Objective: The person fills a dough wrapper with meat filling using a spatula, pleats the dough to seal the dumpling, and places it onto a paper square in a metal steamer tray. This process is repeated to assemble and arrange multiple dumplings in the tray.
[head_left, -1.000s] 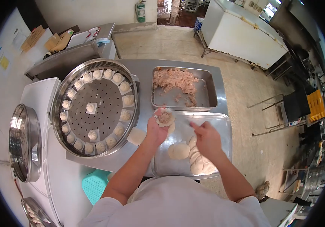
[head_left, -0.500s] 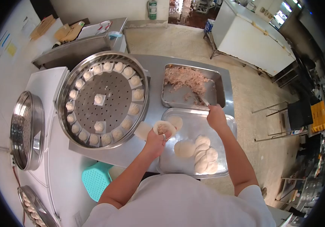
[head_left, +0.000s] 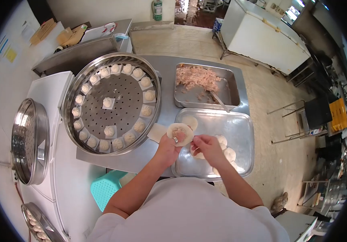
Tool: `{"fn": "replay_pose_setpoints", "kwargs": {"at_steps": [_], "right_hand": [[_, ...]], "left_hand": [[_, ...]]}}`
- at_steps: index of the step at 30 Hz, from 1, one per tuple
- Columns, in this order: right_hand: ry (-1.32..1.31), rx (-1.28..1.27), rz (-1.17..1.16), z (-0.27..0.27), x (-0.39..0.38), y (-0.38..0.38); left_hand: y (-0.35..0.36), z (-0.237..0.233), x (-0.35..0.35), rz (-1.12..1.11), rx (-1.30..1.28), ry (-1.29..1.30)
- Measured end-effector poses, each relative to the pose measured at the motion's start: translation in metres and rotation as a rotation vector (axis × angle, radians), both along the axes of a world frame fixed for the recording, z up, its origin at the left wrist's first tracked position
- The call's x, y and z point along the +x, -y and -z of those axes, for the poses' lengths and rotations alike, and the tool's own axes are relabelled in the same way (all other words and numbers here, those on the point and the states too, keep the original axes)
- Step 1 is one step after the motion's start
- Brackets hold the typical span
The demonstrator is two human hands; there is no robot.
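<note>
My left hand (head_left: 168, 149), with a ring on one finger, cups a round dough wrapper (head_left: 188, 140) from below. Pink meat filling (head_left: 178, 134) lies in the wrapper's middle. Curled fingers of my right hand (head_left: 208, 148) meet the wrapper's right edge; the exact fingertip contact is hard to make out. Under and around that hand, several dough rounds (head_left: 229, 154) rest on a flat metal tray (head_left: 242, 137), partly hidden by my forearm. Another dough round (head_left: 190, 121) lies behind the held one. A square of paper (head_left: 156, 132) sits just left of the wrapper.
A deep metal pan (head_left: 233, 86) holds meat filling and a spatula (head_left: 220, 101) leaning on its near rim. At left stands a large perforated steamer (head_left: 155, 117) with pleated buns (head_left: 149, 95) on paper squares. A turquoise stool (head_left: 105, 189) is below the table.
My right hand has let go of the spatula, now resting in the pan, and come down left to the wrapper. My left hand has moved slightly right, and the filling looks flatter.
</note>
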State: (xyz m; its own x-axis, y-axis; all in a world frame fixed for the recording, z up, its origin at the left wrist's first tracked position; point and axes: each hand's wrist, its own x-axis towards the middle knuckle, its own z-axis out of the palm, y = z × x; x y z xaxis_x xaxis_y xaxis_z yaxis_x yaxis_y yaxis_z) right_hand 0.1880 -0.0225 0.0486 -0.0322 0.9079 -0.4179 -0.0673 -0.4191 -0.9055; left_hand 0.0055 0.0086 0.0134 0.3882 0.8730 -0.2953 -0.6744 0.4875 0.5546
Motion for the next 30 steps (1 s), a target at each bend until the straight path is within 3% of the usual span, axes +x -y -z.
{"fn": "replay_pose_setpoints", "kwargs": {"at_steps": [2,6,9,15,18,21,24,27,30], "right_hand": [[-0.166,-0.012,0.024,0.012,-0.014,0.009],[-0.045,0.055,0.094,0.017,-0.021,0.022],[0.209,0.105,0.117,0.018,-0.029,0.036],[0.267,0.103,0.208,0.010,-0.036,0.055],[0.447,0.197,0.183,0.016,-0.027,0.063],[0.680,0.515,0.192,0.014,-0.019,0.072],[0.670,0.430,0.152,0.001,-0.004,0.084],[0.606,0.553,0.195,0.006,0.020,0.090],[0.350,0.392,0.231,-0.010,0.044,0.105]], "left_hand": [[0.005,-0.005,0.000,0.049,0.007,-0.062],[0.013,-0.001,-0.004,0.130,0.007,-0.090],[0.018,0.005,-0.005,0.119,-0.041,-0.147],[0.028,0.020,-0.006,0.234,-0.036,-0.199],[0.034,0.019,0.002,0.232,-0.031,-0.238],[0.040,0.014,0.012,0.235,0.039,-0.302],[0.047,-0.004,0.024,0.244,0.094,-0.421],[0.057,-0.025,0.039,0.306,0.093,-0.349],[0.068,-0.020,0.062,0.367,0.154,-0.331]]}}
